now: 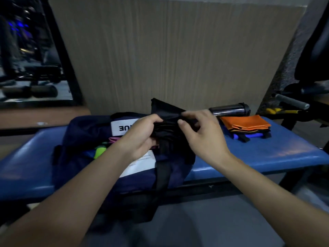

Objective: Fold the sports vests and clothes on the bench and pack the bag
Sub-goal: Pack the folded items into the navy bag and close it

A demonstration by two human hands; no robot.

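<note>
Now, black garment (pixel 166 120) bunched, both hands, over bag (pixel 85 132)

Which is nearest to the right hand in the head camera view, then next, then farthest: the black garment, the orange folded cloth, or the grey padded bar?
1. black garment: pinched by the right hand.
2. orange folded cloth: on the bench, to its right.
3. grey padded bar: beyond the bench, far right.

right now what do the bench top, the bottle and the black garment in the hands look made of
Bench top: blue padded vinyl or similar by its look, with a soft sheen.
Bottle: lying on its side, seemingly glossy metal or dark plastic; bright highlights along the body.
Black garment: thin matte fabric, probably synthetic; it bunches into fine folds.
</note>
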